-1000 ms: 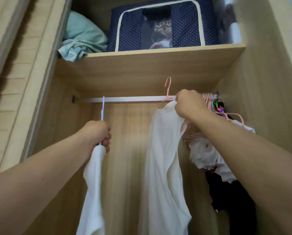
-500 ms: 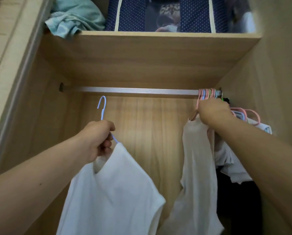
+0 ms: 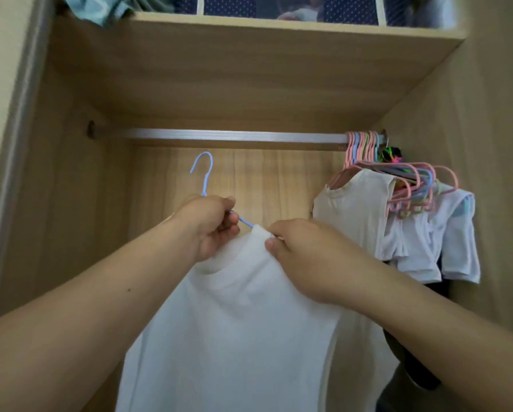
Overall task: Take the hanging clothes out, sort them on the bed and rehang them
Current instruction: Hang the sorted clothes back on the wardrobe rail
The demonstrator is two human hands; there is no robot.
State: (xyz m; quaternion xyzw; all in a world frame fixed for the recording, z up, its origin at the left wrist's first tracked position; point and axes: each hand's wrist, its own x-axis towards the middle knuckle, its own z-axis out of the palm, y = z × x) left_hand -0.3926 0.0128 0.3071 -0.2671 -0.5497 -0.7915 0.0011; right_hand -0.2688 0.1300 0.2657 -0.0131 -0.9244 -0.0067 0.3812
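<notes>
The left hand (image 3: 212,224) is closed around the neck of a blue hanger (image 3: 203,176), just below its hook, which stands free in the air beneath the rail (image 3: 234,135) and does not touch it. The right hand (image 3: 306,257) sits just beside the left, thumb and fingers pinching the shoulder seam of a white shirt (image 3: 234,337) where the cloth meets the hanger's sloping arm. The shirt hangs straight down from both hands in the middle of the wardrobe, its round neckline directly under the left hand.

Further out, the silver rail runs across the wardrobe and is bare along most of its length. At its right end a bunch of pink, blue and green hangers (image 3: 365,144) is pressed together, carrying a cream top (image 3: 356,209) and several white garments (image 3: 427,242); something dark (image 3: 413,361) hangs below them, possibly trousers, though the view is too dim to tell. Above, a wooden shelf (image 3: 279,28) holds a navy dotted storage box (image 3: 279,4) and a teal cloth (image 3: 100,7).
</notes>
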